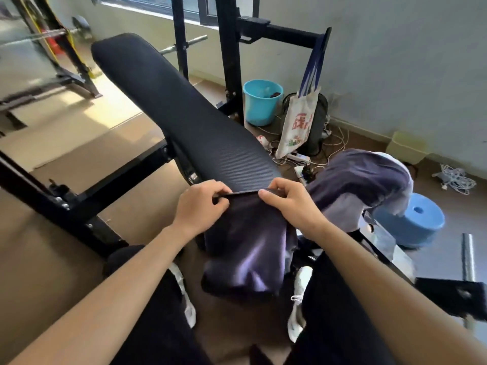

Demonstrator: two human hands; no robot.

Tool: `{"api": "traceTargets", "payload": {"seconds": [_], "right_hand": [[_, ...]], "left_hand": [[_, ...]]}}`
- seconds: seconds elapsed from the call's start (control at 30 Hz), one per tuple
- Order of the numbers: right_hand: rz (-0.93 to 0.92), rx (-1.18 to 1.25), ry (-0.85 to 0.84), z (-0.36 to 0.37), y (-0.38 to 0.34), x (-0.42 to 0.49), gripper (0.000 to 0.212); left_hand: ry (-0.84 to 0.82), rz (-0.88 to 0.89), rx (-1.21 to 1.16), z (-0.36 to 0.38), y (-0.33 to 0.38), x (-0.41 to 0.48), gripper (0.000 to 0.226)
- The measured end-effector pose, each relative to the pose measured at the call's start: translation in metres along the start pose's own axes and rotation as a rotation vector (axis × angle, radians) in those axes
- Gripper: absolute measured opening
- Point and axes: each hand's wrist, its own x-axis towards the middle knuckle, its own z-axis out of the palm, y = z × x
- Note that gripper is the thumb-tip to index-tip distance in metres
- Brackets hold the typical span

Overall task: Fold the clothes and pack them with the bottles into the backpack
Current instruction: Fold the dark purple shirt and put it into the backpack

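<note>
Dark purple cloth with a slight sheen, a garment (245,241), hangs off the near end of the padded bench (168,101), its upper hem stretched taut along the pad's edge. The left hand (200,206) pinches that hem at one corner, thumb and curled fingers closed on it. The right hand (287,204) pinches the other corner the same way. Held level and tight like this, the hem probably serves as a straight line to fold from, with the bench as a flat support and the rest dropping between the person's knees. More clothes (361,180), purple over pale, lie heaped to the right of the bench's near end, draped over something I cannot identify; they are likely next to be folded. What kind of garment is being held is hard to tell, since its lower part is bunched and shadowed below the bench. Neither backpack nor bottles show anywhere around the bench, so packing looks some way off.
</note>
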Motion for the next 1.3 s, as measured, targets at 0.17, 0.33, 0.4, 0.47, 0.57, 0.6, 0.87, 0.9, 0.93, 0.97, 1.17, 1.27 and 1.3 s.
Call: {"api": "traceTargets", "payload": {"seconds": [0.17,0.33,0.4,0.47,0.57,0.6,0.87,0.9,0.93,0.97,1.17,1.27,1.3], "right_hand": [[0.039,0.048,0.096,-0.008,0.029,-0.019,0.024],[0.048,-0.069,0.163,-0.014,0.069,-0.033,0.02],[0.042,-0.173,0.158,-0.013,0.084,-0.041,0.016],[0.043,-0.367,0.114,-0.009,0.106,-0.054,0.016],[0.211,-0.507,0.069,-0.001,0.147,-0.072,0.018],[0.27,-0.496,0.08,0.0,0.156,-0.074,0.017],[0.383,-0.758,0.334,-0.013,0.173,-0.066,0.029],[0.391,-0.772,0.345,-0.012,0.174,-0.065,0.032],[0.407,-0.769,0.361,-0.01,0.173,-0.064,0.032],[0.434,-0.743,0.39,-0.01,0.172,-0.062,0.031],[0.663,-0.33,0.572,-0.019,0.16,-0.055,0.022],[0.656,-0.02,0.523,-0.013,0.154,-0.058,0.02],[0.668,0.173,0.486,-0.011,0.149,-0.06,0.02]], "left_hand": [[0.023,-0.194,0.149,0.031,-0.048,-0.028,0.019],[0.071,-0.522,-0.023,0.052,-0.097,-0.064,0.024],[0.108,-0.613,-0.086,0.054,-0.108,-0.071,0.026],[0.215,-0.697,-0.203,0.054,-0.111,-0.074,0.026],[0.336,-0.771,-0.329,0.053,-0.115,-0.078,0.025],[0.361,-0.795,-0.346,0.053,-0.118,-0.08,0.025],[0.554,-0.845,-0.323,0.057,-0.133,-0.077,0.034],[0.585,-0.838,-0.353,0.055,-0.132,-0.076,0.035],[0.605,-0.825,-0.387,0.054,-0.131,-0.076,0.034],[0.62,-0.811,-0.419,0.053,-0.129,-0.075,0.032],[0.642,-0.806,-0.526,0.053,-0.131,-0.071,0.029],[0.544,-0.82,-0.607,0.057,-0.128,-0.071,0.019],[0.487,-0.834,-0.64,0.059,-0.124,-0.071,0.015]]}}
